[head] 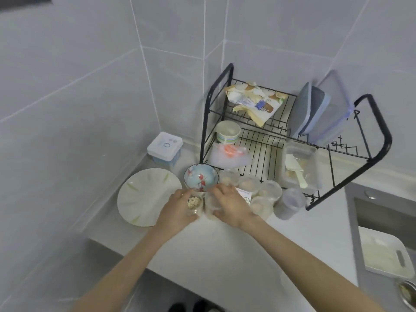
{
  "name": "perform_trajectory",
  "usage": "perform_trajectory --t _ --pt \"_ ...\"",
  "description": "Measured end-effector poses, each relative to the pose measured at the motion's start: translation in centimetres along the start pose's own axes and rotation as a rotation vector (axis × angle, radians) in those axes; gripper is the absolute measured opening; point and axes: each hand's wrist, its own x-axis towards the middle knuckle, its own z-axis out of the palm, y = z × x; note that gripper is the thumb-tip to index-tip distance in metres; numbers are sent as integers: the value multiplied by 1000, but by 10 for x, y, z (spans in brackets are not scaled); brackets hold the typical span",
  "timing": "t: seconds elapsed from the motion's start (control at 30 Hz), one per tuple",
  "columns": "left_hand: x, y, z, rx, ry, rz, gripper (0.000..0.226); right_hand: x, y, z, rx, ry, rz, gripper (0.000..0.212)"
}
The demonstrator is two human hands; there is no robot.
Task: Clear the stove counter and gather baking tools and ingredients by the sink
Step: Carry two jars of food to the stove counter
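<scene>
Grey-tiled corner, pale table (pixel 225 246), black dish rack (pixel 385 140) upper right | left grip (pixel 177 211) curled round crumb-filled cup (pixel 194 202) at frame centre — right grip (pixel 230 210) clasping clear cup (pixel 211 207) beside it, below blue bowl (pixel 201 177).

One plate (pixel 144 199), one patterned bowl (pixel 200 177), one wire rack (pixel 382 140), one lidded white box (pixel 165 146) and at least six small clear cups (pixel 270 190) crowd a kitchen counter (pixel 225 244).

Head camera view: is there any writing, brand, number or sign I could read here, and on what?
No words or numbers can be read.
Crumpled bag: printing, too blurred.
Paper tub: printed band, too blurred.
White lidded box: only a blue ring sign.
Small white label: green ring, text too small.
</scene>
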Motion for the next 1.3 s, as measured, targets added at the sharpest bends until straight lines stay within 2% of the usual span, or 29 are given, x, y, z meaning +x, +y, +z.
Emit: perform_trajectory --t 0.2,0.37,0.7,1.03,1.2,1.3 --pt "12 -14 -1 -88 28 71 69 9 -1 10 34 18 84 75" --pt "17 -20 -10 -118 -27 149 63 -2 -14 8 98 37 139 74" --pt "2 -3 -36 -126 -106 394 65 -59 -40 -8 238 246 357 69" --pt "-30 81 -7 -117 -275 640 62 -190 -44 -24 272 498 689 65" --pt "-63 137 25 -76 -356 765 65 -272 -41 -25 259 592 829 65" --pt "-94 181 48 -81 -417 833 77 -330 -39 -26 247 656 921 64"
